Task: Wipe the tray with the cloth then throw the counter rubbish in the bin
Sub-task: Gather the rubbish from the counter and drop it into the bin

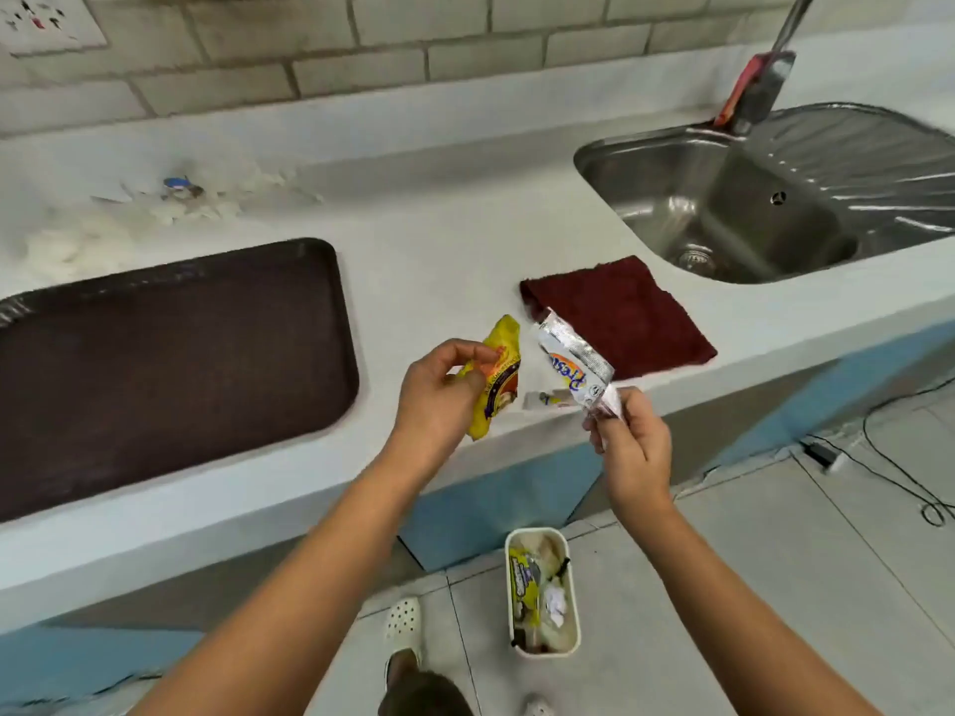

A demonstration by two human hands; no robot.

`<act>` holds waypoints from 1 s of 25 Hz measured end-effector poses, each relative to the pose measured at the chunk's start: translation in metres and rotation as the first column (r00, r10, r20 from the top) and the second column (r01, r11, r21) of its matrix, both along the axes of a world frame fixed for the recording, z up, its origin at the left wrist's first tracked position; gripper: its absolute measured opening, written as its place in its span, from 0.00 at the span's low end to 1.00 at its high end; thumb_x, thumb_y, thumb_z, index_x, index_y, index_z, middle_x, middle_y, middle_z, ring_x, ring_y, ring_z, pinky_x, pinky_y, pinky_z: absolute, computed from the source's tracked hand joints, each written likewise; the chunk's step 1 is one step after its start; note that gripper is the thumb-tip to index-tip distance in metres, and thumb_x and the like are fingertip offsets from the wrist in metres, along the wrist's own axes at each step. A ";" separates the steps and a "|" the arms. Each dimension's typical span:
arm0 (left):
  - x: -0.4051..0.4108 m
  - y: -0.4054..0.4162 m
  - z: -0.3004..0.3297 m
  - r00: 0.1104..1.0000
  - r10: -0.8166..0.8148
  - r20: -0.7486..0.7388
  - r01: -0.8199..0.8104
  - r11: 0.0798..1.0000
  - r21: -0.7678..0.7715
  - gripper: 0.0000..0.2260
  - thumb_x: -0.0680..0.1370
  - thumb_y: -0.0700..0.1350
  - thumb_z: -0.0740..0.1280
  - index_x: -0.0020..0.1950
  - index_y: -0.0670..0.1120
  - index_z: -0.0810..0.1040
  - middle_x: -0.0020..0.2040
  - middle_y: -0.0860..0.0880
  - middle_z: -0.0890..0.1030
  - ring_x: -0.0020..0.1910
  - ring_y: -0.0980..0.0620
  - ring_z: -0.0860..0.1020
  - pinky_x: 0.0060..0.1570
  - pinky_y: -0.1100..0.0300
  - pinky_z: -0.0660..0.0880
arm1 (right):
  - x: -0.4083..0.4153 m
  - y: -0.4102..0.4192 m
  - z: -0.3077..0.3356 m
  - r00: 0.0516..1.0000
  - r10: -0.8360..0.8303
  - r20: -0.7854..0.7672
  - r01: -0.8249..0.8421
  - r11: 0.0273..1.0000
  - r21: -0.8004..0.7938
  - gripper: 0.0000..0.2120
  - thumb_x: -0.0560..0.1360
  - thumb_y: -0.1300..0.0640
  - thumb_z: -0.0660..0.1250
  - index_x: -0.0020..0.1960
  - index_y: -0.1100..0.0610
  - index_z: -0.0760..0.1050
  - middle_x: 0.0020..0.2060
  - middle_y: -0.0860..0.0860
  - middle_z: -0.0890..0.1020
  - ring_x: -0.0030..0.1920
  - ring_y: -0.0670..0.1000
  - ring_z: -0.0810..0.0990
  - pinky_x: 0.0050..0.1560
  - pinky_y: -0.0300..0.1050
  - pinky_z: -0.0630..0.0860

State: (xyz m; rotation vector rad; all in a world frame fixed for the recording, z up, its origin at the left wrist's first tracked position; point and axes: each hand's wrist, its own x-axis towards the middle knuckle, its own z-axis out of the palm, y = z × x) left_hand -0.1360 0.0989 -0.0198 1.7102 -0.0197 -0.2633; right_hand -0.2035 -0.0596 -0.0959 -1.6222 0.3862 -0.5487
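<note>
A dark brown tray (155, 369) lies flat on the white counter at the left. A dark red cloth (625, 315) is spread on the counter near the sink. My left hand (439, 400) grips a yellow snack wrapper (498, 372) just above the counter's front edge. My right hand (628, 447) pinches the lower end of a silver-and-white wrapper (571, 366), held upright in front of the cloth. A small torn wrapper scrap (542, 400) lies on the counter between my hands. On the floor below stands a small white bin (542, 591) holding several wrappers and crumpled paper.
A steel sink (749, 209) with a tap (765, 90) fills the right of the counter. White scraps and a blue-and-white bit (178, 186) litter the counter behind the tray. A cable (878, 457) runs over the tiled floor at right. My sandalled foot (403, 620) is near the bin.
</note>
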 end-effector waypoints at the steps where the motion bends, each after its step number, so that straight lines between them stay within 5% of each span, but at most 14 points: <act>1: -0.023 -0.012 -0.016 0.999 -0.032 -0.020 0.033 0.999 0.030 0.16 0.75 0.31 0.61 0.38 0.51 0.77 0.40 0.54 0.80 0.36 0.57 0.80 0.35 0.68 0.75 | -0.025 -0.007 -0.020 1.000 -0.005 -0.023 0.005 1.000 0.021 0.11 0.68 0.63 0.57 0.35 0.49 0.73 0.27 0.46 0.75 0.30 0.45 0.68 0.30 0.38 0.65; 5: -0.099 -0.036 -0.097 0.951 -0.178 -0.253 0.215 0.968 0.128 0.16 0.75 0.31 0.63 0.38 0.52 0.78 0.42 0.55 0.81 0.44 0.51 0.79 0.51 0.58 0.76 | -0.124 -0.035 -0.105 0.963 -0.050 -0.264 0.057 0.998 0.017 0.08 0.68 0.64 0.57 0.35 0.53 0.70 0.28 0.48 0.73 0.29 0.41 0.68 0.31 0.37 0.65; 7: -0.120 -0.039 -0.140 0.899 -0.186 -0.396 0.276 0.944 0.183 0.14 0.75 0.32 0.62 0.41 0.51 0.79 0.46 0.50 0.81 0.42 0.52 0.77 0.42 0.60 0.75 | -0.163 -0.049 -0.146 0.882 -0.038 -0.469 0.024 0.999 -0.034 0.09 0.71 0.66 0.59 0.37 0.53 0.70 0.29 0.49 0.73 0.29 0.42 0.70 0.32 0.37 0.65; 11: -0.133 -0.035 -0.208 0.795 -0.073 -0.603 0.272 0.931 0.245 0.14 0.76 0.32 0.59 0.47 0.49 0.78 0.53 0.43 0.80 0.35 0.52 0.75 0.25 0.64 0.71 | -0.208 -0.055 -0.218 0.540 0.076 -0.839 -0.136 0.991 0.003 0.11 0.73 0.68 0.63 0.53 0.57 0.74 0.39 0.55 0.78 0.40 0.53 0.75 0.37 0.41 0.66; 15: -0.134 -0.030 -0.264 0.719 0.027 -0.695 0.257 0.918 0.303 0.14 0.77 0.34 0.61 0.58 0.46 0.79 0.54 0.46 0.78 0.41 0.52 0.76 0.32 0.63 0.73 | -0.213 -0.045 -0.273 0.291 0.151 -0.945 -0.208 0.974 0.091 0.18 0.74 0.65 0.62 0.64 0.60 0.68 0.56 0.60 0.79 0.55 0.60 0.77 0.44 0.41 0.69; 19: -0.131 -0.023 -0.324 0.633 0.054 -0.772 0.275 0.917 0.290 0.16 0.78 0.36 0.61 0.65 0.47 0.75 0.58 0.44 0.78 0.45 0.53 0.79 0.38 0.59 0.71 | -0.198 -0.031 -0.328 0.251 0.144 -0.957 -0.137 0.984 0.113 0.17 0.75 0.65 0.60 0.63 0.60 0.69 0.55 0.60 0.79 0.53 0.59 0.78 0.41 0.39 0.69; 25: -0.121 -0.017 -0.403 0.553 0.009 -0.833 0.374 0.891 0.258 0.18 0.79 0.37 0.60 0.69 0.47 0.71 0.66 0.42 0.74 0.60 0.44 0.75 0.53 0.52 0.72 | -0.178 -0.017 -0.406 0.319 0.081 -0.944 0.091 0.989 0.115 0.16 0.75 0.66 0.59 0.63 0.61 0.70 0.53 0.61 0.79 0.32 0.50 0.74 0.20 0.31 0.67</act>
